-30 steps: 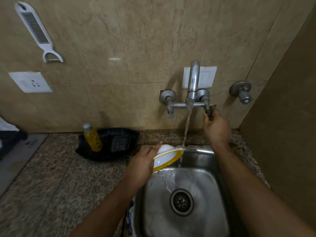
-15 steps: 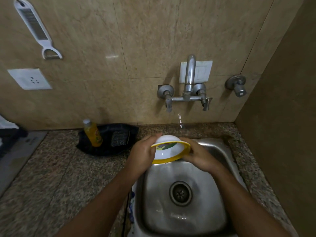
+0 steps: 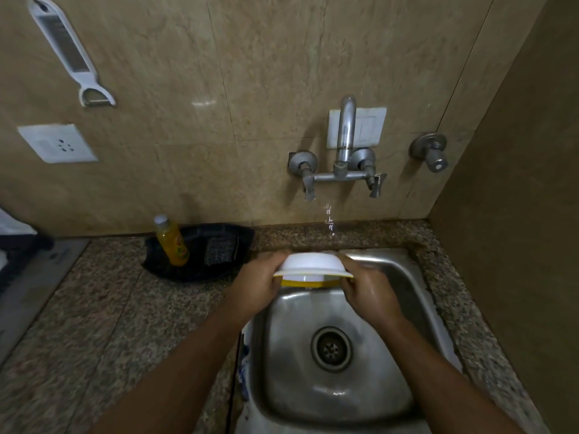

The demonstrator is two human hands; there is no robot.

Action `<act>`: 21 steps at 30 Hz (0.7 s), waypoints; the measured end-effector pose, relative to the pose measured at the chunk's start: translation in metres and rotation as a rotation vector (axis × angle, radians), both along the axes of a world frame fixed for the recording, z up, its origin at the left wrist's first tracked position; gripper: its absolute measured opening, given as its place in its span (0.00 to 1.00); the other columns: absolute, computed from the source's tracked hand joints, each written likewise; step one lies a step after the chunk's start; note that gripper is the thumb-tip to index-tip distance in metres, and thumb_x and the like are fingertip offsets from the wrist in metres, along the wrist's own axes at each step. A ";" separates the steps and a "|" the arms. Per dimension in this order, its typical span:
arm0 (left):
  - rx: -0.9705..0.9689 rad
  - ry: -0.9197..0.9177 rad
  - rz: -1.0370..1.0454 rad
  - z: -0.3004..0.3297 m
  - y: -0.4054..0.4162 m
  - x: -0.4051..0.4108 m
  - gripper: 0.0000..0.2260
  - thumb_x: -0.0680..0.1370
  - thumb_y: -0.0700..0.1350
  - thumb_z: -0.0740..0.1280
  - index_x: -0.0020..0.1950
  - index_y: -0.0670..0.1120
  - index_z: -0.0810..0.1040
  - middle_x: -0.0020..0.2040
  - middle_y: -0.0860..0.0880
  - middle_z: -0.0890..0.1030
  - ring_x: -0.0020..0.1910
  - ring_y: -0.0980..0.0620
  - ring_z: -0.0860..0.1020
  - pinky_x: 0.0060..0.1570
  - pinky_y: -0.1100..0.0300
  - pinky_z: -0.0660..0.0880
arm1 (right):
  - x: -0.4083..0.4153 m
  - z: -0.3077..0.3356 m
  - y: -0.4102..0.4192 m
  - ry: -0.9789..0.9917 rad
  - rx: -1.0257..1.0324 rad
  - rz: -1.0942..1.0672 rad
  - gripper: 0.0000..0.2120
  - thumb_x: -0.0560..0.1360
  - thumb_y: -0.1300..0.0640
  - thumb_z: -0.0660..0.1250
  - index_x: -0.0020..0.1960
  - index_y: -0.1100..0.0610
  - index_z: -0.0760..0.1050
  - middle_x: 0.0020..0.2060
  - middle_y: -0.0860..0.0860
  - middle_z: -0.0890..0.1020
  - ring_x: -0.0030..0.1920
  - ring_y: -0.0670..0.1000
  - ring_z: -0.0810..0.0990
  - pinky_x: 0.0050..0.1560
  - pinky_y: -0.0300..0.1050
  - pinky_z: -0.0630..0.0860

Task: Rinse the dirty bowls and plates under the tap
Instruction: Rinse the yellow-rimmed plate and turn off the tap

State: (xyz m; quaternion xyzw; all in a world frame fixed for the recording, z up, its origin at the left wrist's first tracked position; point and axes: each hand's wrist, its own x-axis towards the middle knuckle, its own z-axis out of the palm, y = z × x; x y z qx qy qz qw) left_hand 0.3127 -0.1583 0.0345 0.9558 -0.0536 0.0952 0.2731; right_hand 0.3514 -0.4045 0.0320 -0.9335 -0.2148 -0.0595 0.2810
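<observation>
A white bowl (image 3: 310, 265) with a yellow rim is held upside down over the back edge of the steel sink (image 3: 388, 267). My left hand (image 3: 258, 285) grips its left rim and my right hand (image 3: 366, 286) grips its right rim. The wall tap (image 3: 344, 145) stands above; only a few drops (image 3: 329, 219) fall from its spout, with no steady stream.
A yellow soap bottle (image 3: 172, 242) and a scrub pad (image 3: 221, 249) sit on a black tray (image 3: 194, 267) left of the sink. A second valve (image 3: 430, 151) is on the wall at right. A peeler (image 3: 67, 51) hangs upper left. The right side wall stands close to the sink.
My right hand left the tap handle and took the bowl's right rim. The stream stopped, leaving drips. The bowl turned from tilted to fully upside down.
</observation>
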 end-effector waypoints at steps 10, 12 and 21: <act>-0.042 -0.023 0.032 -0.012 -0.004 -0.007 0.27 0.69 0.39 0.65 0.69 0.48 0.75 0.66 0.48 0.78 0.63 0.48 0.77 0.63 0.62 0.69 | -0.007 -0.008 -0.001 -0.046 0.000 0.033 0.24 0.75 0.56 0.67 0.71 0.49 0.70 0.48 0.51 0.85 0.46 0.54 0.84 0.48 0.47 0.79; -0.038 -0.033 0.032 -0.011 -0.003 -0.011 0.27 0.69 0.38 0.66 0.69 0.47 0.75 0.65 0.47 0.79 0.62 0.47 0.78 0.62 0.62 0.69 | -0.009 -0.007 -0.001 -0.035 0.009 0.040 0.24 0.75 0.56 0.67 0.70 0.49 0.70 0.47 0.51 0.85 0.45 0.54 0.84 0.47 0.49 0.80; -0.103 -0.100 0.090 -0.013 0.002 -0.015 0.25 0.70 0.37 0.66 0.67 0.48 0.77 0.63 0.48 0.80 0.61 0.50 0.78 0.62 0.60 0.72 | -0.007 -0.011 0.006 -0.050 0.048 0.021 0.25 0.74 0.58 0.70 0.71 0.53 0.71 0.48 0.55 0.85 0.45 0.57 0.84 0.45 0.49 0.80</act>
